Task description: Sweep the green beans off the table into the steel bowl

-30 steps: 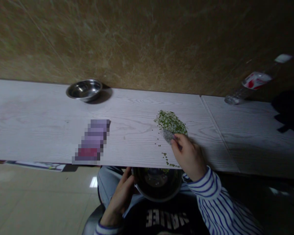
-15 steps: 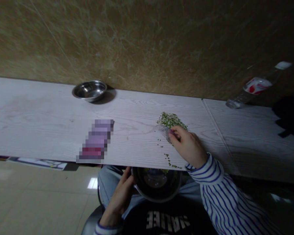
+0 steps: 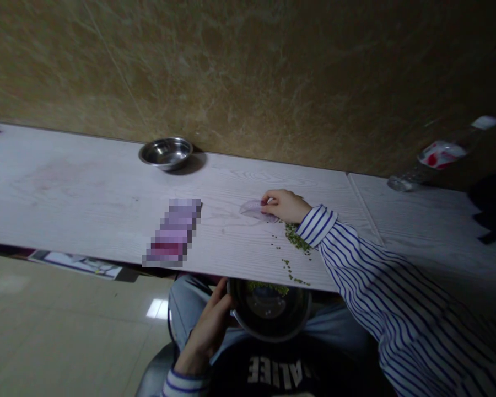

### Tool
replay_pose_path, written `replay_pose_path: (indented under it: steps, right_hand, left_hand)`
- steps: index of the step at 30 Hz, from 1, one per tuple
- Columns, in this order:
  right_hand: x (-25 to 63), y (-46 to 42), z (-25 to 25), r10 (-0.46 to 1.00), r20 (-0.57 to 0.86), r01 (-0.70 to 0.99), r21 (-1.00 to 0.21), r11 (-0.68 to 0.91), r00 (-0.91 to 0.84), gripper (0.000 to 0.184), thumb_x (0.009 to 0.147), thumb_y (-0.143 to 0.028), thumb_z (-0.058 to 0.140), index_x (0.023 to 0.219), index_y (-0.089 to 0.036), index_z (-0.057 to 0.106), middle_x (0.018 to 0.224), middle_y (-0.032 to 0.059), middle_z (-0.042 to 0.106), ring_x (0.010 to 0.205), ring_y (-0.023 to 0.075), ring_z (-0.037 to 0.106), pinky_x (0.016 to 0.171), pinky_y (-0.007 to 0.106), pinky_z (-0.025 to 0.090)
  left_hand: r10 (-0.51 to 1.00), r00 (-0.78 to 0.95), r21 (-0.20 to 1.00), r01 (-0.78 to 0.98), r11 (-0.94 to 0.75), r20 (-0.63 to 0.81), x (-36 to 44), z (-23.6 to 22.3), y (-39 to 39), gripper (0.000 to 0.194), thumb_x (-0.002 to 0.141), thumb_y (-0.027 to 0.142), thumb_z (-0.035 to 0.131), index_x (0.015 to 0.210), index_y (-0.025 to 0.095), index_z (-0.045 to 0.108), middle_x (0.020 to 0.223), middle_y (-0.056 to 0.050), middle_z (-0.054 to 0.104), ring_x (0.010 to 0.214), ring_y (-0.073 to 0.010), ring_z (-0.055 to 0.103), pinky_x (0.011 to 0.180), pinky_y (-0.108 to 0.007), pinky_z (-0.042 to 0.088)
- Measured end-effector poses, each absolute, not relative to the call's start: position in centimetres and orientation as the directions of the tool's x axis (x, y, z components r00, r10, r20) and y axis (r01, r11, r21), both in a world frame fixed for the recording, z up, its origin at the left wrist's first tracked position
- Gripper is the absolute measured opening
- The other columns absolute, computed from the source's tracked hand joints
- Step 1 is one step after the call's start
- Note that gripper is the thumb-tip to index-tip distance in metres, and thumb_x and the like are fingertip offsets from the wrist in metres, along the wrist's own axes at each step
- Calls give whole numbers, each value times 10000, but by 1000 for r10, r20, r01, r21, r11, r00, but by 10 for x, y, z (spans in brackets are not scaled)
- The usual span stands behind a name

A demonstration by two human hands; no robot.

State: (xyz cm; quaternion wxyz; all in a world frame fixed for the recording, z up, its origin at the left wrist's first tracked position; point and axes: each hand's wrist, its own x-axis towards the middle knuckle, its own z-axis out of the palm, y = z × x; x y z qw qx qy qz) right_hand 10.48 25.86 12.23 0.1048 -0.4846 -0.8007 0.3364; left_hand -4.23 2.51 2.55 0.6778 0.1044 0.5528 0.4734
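Note:
My right hand (image 3: 287,205) pinches a thin, translucent, pale purple curved piece (image 3: 252,210) against the tabletop; its exact kind is unclear. A heap of small green beans (image 3: 295,236) lies partly under that sleeve, with a few stray ones trailing toward the table's front edge. Below the edge, my left hand (image 3: 213,322) grips the left rim of a metal bowl (image 3: 268,333), its fingers hidden in part. The bowl rests over my lap, under the table edge, and some green beans show at its far side.
A small steel bowl (image 3: 166,154) stands by the wall on the pale wooden table (image 3: 82,187). A blurred purple rectangular object (image 3: 173,229) lies left of the beans. A plastic bottle (image 3: 442,154) stands at right, near a black object (image 3: 494,207).
My right hand has moved left and farther from me across the beans, carrying the translucent piece past the heap's left side. The view has shifted slightly. My left hand stays on the bowl.

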Motion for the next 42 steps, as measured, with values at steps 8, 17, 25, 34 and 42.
replay_pose_path:
  steps: [8,17,25,34,42]
  right_hand:
    - [108,264,119,756,-260,662,-692,288,-601,117,781,-138,650,895,-154,672,678,-6,690,597,109,601,555,216,427]
    - [114,252,125,600,-353,593,-762,261,-718,74,752,-122,648,809,-164,667,578,-48,650,520,94,563,521,209,420]
    - [122,237,125,559,-339,589,-725,357,-757,81,737,-132,668,798,-173,699,604,-37,665,562,109,599,528,209,436]
    - [138,217,126,517,-339,561,-743,365,-786,88,736,-130,682,798,-182,716,661,-23,698,609,120,626,569,214,464]
    - [171,200,135,590,-311,577,-744,337,-745,98,755,-135,654,822,-179,711,739,-5,721,711,142,662,639,238,495]
  left_hand:
    - [752,-74,669,-518,532,-655,-41,22,26,726,659,221,605,1372,202,466,992,-49,688,742,-206,619,558,-297,484]
    - [761,-27,658,-523,542,-649,-40,22,24,691,667,197,606,1347,203,480,709,45,590,615,-165,550,548,-280,459]
    - [768,-24,660,-530,532,-640,-37,20,22,725,663,188,606,1371,181,452,838,-6,646,651,-174,558,546,-291,463]
    - [765,-4,645,-540,540,-644,-27,26,22,658,640,185,625,1292,199,535,880,-2,658,705,-173,576,572,-275,475]
    - [763,27,645,-517,563,-645,-19,23,22,642,651,203,633,1284,208,523,799,28,619,674,-168,565,551,-272,457]
